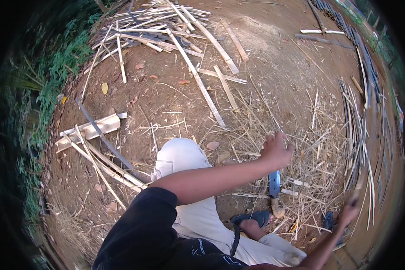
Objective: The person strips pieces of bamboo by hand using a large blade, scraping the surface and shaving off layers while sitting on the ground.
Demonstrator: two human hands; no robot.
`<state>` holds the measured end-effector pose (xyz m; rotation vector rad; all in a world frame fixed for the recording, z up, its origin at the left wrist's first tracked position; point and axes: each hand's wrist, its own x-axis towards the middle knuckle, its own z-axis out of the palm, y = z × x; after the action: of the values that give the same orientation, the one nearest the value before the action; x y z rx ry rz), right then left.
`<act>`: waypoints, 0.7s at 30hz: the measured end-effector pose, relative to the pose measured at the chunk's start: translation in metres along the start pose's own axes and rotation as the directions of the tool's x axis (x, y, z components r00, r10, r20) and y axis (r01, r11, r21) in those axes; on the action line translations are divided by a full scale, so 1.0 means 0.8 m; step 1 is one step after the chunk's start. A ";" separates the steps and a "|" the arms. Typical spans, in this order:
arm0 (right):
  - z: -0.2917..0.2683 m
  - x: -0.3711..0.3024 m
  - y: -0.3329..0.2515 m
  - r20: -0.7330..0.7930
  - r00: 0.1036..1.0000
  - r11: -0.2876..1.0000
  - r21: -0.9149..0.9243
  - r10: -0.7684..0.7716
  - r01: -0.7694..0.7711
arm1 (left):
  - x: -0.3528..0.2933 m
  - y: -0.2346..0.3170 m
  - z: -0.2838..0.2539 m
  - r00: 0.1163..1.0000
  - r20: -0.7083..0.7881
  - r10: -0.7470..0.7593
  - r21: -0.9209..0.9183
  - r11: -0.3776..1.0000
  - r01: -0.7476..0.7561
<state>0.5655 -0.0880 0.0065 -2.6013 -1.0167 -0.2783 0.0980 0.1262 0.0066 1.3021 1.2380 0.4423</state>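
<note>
The person's left hand (276,152) hangs over the littered ground at the end of a bare forearm that reaches across the light trousers (182,157). Its fingers are bent in toward the palm; whether they pinch one of the thin strips (266,104) just above them cannot be told. The right hand (348,213), low at the right, is curled round the dark grip of a tool (356,197), which points upward beside a row of long strips (350,135). The tool's far end is smeared by blur, so it is perhaps a knife, though the view does not settle it.

Just below the left wrist lies a broad knife (274,183), its bluish blade toward the wrist and its wooden handle (277,208) toward the person, near a foot in a dark sandal (255,218). Pale shavings (312,168) are strewn around it and to its right. At the upper left is a heaped pile of split sticks (155,33), some sprawling out over the brown soil. Nearer, on the left, a curved piece of bamboo (92,130) lies under a long dark strip (104,137). Green plants (67,56) edge the far left, and a yellow leaf (104,88) rests on the soil.
</note>
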 end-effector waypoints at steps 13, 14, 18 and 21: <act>0.292 0.046 -0.226 0.438 0.817 0.924 0.113 -0.376 0.364 | 0.021 0.011 -0.006 0.971 -0.109 0.211 -0.079 0.972 -0.220; 0.329 0.006 -0.268 0.507 0.722 0.881 0.238 -0.471 0.408 | 0.023 0.012 -0.009 0.974 -0.102 0.200 -0.076 0.975 -0.208; 0.364 -0.164 -0.452 0.467 0.593 0.713 0.641 -0.657 0.285 | 0.037 0.017 -0.007 0.951 -0.220 0.216 0.122 0.974 -0.193; 0.403 -0.233 -0.566 0.394 0.437 0.578 0.669 -0.809 0.467 | 0.058 -0.005 -0.012 0.919 -0.278 0.279 -0.114 0.940 -0.320</act>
<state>0.1394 0.2294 -0.2409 -1.6837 -2.0595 0.7519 0.1043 0.1680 -0.0147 1.3316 1.1894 0.9395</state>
